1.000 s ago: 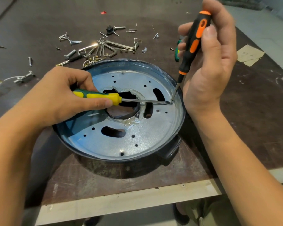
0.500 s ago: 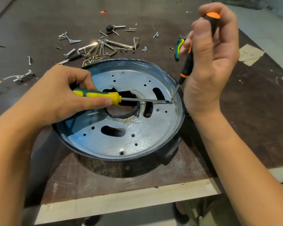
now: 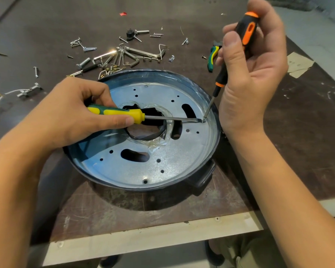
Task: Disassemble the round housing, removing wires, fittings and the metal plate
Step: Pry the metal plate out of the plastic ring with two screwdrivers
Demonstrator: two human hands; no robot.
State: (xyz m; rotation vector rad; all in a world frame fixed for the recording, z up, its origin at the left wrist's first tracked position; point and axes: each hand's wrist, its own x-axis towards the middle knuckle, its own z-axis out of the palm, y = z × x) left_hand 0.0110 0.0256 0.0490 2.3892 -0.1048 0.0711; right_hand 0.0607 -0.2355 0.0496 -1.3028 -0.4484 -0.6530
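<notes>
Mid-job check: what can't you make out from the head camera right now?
- Head view: what the tips of the yellow screwdriver and orange screwdriver meet on the metal plate; it is too small and the tips cover it.
- Head view: the plate's left part, under the left hand.
- Head view: inside the round housing below the centre hole; too dark.
- Head view: the pliers, partly behind the right hand.

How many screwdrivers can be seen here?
2. The yellow-green screwdriver lies level in the left hand; the black-orange screwdriver stands steeply in the right hand. Their tips meet on the metal plate. Others may hide in the hardware pile.
</notes>
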